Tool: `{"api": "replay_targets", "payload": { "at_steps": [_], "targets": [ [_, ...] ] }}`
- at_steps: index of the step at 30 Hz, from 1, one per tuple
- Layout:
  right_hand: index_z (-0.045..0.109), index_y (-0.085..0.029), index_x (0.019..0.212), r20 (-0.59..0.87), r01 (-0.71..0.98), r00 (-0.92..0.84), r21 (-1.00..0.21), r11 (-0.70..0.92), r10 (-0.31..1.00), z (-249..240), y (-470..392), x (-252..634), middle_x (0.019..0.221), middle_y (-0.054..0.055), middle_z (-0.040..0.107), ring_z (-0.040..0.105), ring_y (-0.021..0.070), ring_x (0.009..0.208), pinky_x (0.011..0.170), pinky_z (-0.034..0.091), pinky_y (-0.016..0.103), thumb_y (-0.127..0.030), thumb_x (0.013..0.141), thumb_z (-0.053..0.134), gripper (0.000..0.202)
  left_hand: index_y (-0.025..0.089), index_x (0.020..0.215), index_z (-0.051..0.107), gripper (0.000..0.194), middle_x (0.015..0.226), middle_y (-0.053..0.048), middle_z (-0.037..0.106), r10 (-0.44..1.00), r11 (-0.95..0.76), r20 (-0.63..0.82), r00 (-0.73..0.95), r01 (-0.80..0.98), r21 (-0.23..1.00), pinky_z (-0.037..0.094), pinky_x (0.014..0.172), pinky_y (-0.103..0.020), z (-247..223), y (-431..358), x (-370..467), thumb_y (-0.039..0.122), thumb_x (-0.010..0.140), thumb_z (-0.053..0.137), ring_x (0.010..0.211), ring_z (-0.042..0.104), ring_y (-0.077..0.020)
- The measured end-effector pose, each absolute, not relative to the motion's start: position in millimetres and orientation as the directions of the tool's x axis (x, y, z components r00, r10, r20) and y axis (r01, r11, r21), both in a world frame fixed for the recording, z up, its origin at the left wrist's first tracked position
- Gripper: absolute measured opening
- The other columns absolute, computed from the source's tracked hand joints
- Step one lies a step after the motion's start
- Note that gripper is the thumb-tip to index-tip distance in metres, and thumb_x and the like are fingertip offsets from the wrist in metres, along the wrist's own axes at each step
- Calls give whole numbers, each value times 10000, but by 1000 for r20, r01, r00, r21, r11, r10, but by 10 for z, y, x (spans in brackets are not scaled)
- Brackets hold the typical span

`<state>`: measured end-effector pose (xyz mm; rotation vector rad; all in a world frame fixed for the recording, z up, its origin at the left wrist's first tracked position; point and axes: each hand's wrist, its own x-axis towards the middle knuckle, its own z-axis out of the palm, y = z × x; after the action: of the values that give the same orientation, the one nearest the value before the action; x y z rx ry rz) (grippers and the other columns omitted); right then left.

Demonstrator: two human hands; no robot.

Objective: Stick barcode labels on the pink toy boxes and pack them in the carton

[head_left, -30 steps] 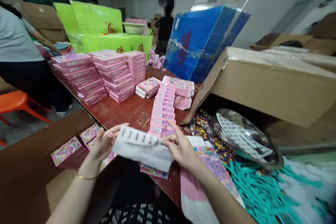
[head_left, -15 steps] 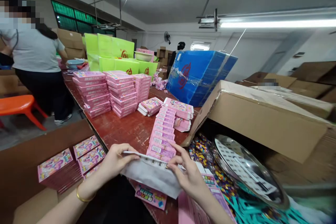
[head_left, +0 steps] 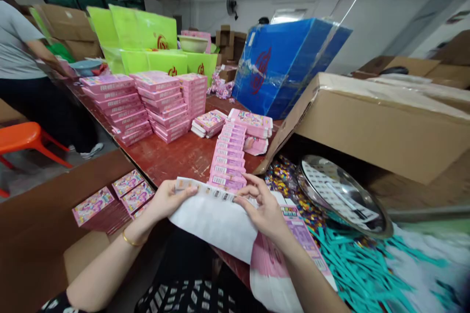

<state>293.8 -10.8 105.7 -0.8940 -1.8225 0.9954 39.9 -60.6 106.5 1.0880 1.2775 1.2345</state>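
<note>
A white sheet (head_left: 216,222) with a row of small printed marks along its top edge is stretched between my hands. My left hand (head_left: 171,200) pinches its upper left corner, thumb on top. My right hand (head_left: 259,203) grips the upper right part between thumb and fingers. Just beyond the sheet, a fanned row of pink flat boxes (head_left: 228,156) lies on the red table (head_left: 165,164). More pink flat packages (head_left: 301,234) lie beside and beneath my right forearm.
Stacks of pink boxes (head_left: 123,112) stand at the back left. An open carton (head_left: 374,127), a round metal tray (head_left: 384,220) and teal strips (head_left: 363,269) are at right. A carton at lower left holds pink boxes (head_left: 93,205). A person (head_left: 22,44) stands at far left.
The view has tilted down. The sheet has turned to show more of its printed face, still held in both hands. A pink package formerly visible below it is now hidden.
</note>
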Motion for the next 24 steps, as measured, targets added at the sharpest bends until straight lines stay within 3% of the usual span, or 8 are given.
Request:
{"api": "replay_targets", "payload": {
  "at_steps": [4, 7, 10, 14, 19, 24],
  "targets": [
    [480, -224, 1288, 295, 184, -389, -903, 388, 872, 1064, -98, 2962, 712, -25, 679, 678, 169, 703, 758, 550, 324, -199, 842, 621, 468, 151, 744, 810, 305, 675, -91, 737, 991, 100, -105, -88, -59, 993, 480, 445, -239, 1066, -563, 437, 413, 599, 867, 536, 643, -206],
    [451, -231, 1339, 325, 225, -368, -878, 422, 871, 1062, -110, 2983, 818, 4, 727, 696, 178, 790, 800, 549, 337, -194, 873, 605, 491, 148, 784, 815, 318, 726, -108, 754, 993, 71, -74, -94, -39, 997, 505, 477, -251, 1016, -546, 449, 415, 618, 861, 568, 663, -219],
    [447, -248, 1355, 463, 274, -330, -787, 552, 823, 1039, -137, 2982, 984, 39, 739, 697, 189, 909, 882, 540, 371, -188, 898, 603, 487, 147, 813, 815, 316, 771, -114, 764, 996, 38, -39, -85, -8, 999, 512, 503, -245, 949, -534, 454, 426, 666, 836, 599, 677, -219],
    [484, -280, 1327, 653, 292, -299, -631, 719, 696, 983, -164, 2953, 913, 18, 735, 705, 179, 874, 899, 545, 379, -113, 909, 583, 460, 143, 817, 810, 319, 787, -115, 768, 994, 56, -58, -96, -25, 998, 516, 522, -247, 869, -539, 441, 434, 685, 829, 596, 679, -216],
    [379, -290, 1423, 587, 243, -313, -711, 660, 747, 940, -232, 2891, 991, 23, 727, 702, 165, 927, 899, 553, 342, -102, 873, 649, 641, 134, 788, 803, 358, 763, -115, 764, 985, 131, -141, -101, -100, 986, 511, 520, -248, 786, -638, 398, 472, 671, 828, 581, 674, -212],
    [503, -260, 1283, 558, 131, -330, -772, 622, 762, 1017, -239, 2841, 798, -12, 708, 681, 146, 727, 720, 548, 299, -126, 868, 654, 462, 110, 802, 784, 443, 791, -111, 765, 971, 212, -218, -97, -72, 975, 510, 558, -252, 642, -717, 313, 535, 677, 800, 620, 678, -214]
  ]
}}
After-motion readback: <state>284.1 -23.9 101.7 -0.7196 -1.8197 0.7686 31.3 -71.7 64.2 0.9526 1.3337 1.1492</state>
